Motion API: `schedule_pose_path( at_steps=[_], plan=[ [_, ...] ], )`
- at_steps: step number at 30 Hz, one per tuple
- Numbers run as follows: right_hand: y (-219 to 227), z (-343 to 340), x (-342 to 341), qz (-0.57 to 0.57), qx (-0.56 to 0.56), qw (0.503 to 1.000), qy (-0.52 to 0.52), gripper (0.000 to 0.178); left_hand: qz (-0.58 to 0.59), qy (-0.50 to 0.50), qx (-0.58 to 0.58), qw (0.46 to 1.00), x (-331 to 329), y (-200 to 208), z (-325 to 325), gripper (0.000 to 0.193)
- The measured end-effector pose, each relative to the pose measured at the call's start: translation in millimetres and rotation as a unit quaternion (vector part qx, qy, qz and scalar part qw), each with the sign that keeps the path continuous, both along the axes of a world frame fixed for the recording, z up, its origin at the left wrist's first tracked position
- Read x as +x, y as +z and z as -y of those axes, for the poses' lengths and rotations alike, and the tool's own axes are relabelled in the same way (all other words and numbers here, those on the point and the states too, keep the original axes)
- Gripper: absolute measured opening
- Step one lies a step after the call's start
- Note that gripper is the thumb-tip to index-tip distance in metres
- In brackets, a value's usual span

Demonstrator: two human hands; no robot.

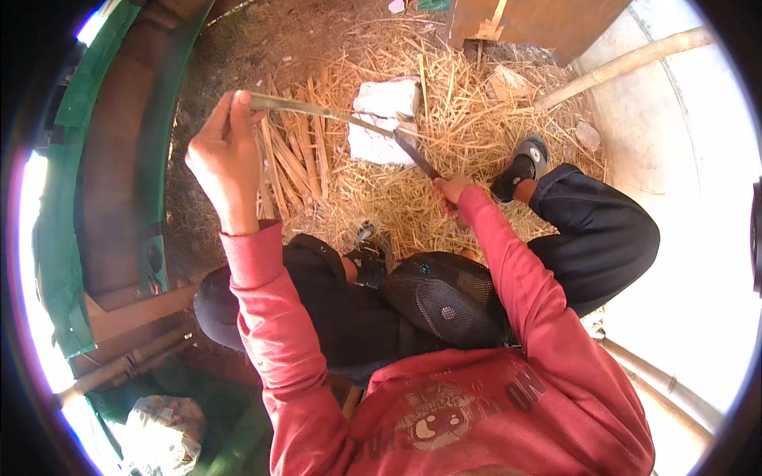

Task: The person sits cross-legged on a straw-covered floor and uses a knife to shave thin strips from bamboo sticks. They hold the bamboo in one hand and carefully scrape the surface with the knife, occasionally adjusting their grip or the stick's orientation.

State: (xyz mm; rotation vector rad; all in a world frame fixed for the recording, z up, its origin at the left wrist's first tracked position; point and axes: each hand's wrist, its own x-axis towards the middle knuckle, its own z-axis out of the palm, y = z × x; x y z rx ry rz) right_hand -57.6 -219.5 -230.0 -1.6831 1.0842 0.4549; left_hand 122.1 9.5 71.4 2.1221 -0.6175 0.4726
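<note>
My left hand (226, 163) is raised at the left, its thumb and fingers pinching one end of a long, thin bamboo strip (317, 109). The strip slants down to the right, across a whitish stone block (385, 99) on the ground. My right hand (453, 189) grips the handle of a dark-bladed knife (416, 154). Its blade meets the strip's far end above the block's right edge; whether it is cutting in cannot be made out. Beside the block, to the left, lies a bundle of split bamboo pieces (298, 159).
Pale shavings (460, 103) cover the ground around the block and my shoes. A brown board (540, 28) stands at the far right, with a bamboo pole (627, 67) leaning near the pale wall (635, 143). Green sheeting (67, 262) borders the left; a plastic bag (163, 432) lies at lower left.
</note>
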Motion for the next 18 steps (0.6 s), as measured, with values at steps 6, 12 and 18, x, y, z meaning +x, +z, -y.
schedule_pose_path(
  at_steps=[6,12,18],
  plan=[
    [-45.8,-30.5,-1.8,0.026,-0.335,0.919,0.207,0.023,0.019,0.003,0.063,0.998,-9.3,9.5,-0.7,0.039],
    [-75.1,-109.3,1.4,0.112,-0.018,0.789,0.603,0.039,-0.025,0.031,0.033,0.999,-6.3,6.3,-7.1,0.035],
    [-140.2,-135.8,-43.0,0.061,-0.005,0.763,0.644,0.047,-0.091,0.039,-0.001,0.995,-9.7,3.4,-6.6,0.038]
  ],
)
